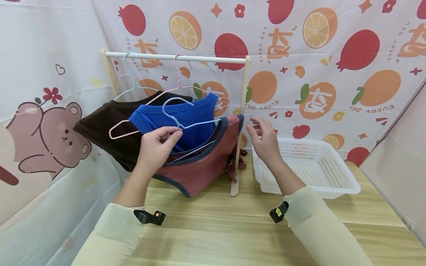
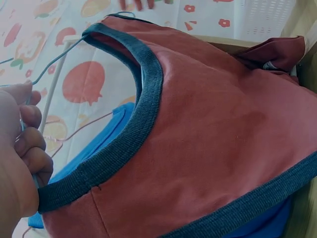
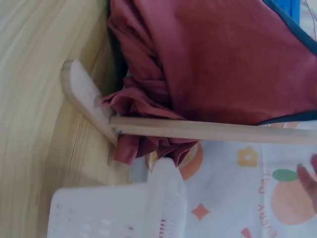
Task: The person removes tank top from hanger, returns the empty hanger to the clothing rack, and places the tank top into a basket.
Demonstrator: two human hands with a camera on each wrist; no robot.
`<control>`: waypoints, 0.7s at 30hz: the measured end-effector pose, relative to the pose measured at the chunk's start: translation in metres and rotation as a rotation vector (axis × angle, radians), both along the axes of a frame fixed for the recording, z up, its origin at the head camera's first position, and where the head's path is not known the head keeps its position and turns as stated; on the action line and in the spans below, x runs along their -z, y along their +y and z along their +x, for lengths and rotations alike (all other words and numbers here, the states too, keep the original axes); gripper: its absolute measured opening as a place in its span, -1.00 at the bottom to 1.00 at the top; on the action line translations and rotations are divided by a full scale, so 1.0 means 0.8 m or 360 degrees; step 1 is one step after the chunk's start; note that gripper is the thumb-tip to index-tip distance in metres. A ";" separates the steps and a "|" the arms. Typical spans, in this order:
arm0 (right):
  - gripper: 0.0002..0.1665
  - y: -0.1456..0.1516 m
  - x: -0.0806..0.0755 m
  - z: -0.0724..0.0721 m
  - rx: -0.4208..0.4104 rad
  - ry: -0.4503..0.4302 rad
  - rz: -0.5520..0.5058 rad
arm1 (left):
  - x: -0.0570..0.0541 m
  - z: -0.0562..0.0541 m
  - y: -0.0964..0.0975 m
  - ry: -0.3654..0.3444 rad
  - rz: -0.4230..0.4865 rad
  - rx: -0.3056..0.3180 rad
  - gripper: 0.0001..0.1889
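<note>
My left hand (image 1: pixel 159 146) pinches a light blue hanger (image 1: pixel 199 123) just below its hook, in front of a clothes rack. On this hanger hangs a dusty-red sleeveless top (image 1: pixel 199 173) with dark blue-grey trim, its wide neckline facing up in the head view. In the left wrist view, the left fingers (image 2: pixel 32 144) curl round the hanger beside the trim. Near the hanger's right end is my right hand (image 1: pixel 266 138), its fingers loosely bent and holding nothing. The red top's lower part bunches around the rack's wooden post (image 3: pixel 213 128) in the right wrist view.
A blue top (image 1: pixel 179 114) on a pink hanger (image 1: pixel 178 74) and a dark brown top (image 1: pixel 103 118) on a mint hanger (image 1: pixel 133 81) hang from the rack's white bar (image 1: pixel 149 56). At right, a white perforated basket (image 1: pixel 342 184) stands on the wooden table (image 1: pixel 206 229).
</note>
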State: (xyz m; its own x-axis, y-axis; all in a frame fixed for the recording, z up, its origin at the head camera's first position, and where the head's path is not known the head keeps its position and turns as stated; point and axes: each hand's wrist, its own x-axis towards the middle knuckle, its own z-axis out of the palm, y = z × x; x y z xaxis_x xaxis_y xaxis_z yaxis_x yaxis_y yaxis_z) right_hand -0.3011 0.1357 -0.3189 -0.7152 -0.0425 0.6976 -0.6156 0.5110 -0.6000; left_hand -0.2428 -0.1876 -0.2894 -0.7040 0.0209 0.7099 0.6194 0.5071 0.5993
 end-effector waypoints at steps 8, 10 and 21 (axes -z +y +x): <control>-0.49 0.001 0.001 0.021 0.0093 0.0705 0.0540 | 0.003 0.003 0.017 0.0030 -0.0197 0.0088 -0.84; -0.48 0.001 0.000 0.024 0.0044 0.0766 0.0663 | 0.003 0.004 0.022 0.0029 -0.0249 0.0116 -0.85; -0.62 0.010 0.014 0.036 -0.0073 0.0778 0.0790 | 0.003 0.010 0.039 0.0055 -0.0515 0.0064 -0.84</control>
